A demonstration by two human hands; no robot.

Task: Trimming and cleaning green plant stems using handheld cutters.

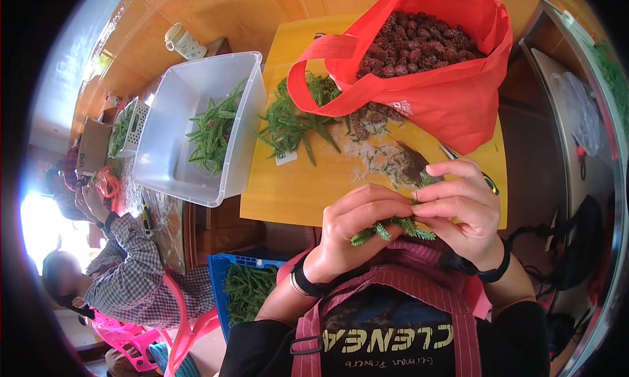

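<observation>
Both hands meet low in front of my chest, at the near edge of the yellow board. My left hand (364, 221) is closed around a green needle-leaved sprig (411, 227), whose tips stick out below the fingers. The fingertips of my right hand (466, 210) pinch the same sprig from the other side. Just beyond the hands lie a dark brown bristly piece (411, 162) and scattered pale crumbs with bits of needles. A tool with a yellow and black handle (490, 183) is partly hidden behind my right hand.
A red bag (445, 108) full of pine cones (419, 46) stands on the yellow board (278, 200). Green sprigs (288, 121) lie beside a clear bin (173, 125) holding more. A blue crate (219, 292) of sprigs stands below. Another person (134, 272) sits at the left.
</observation>
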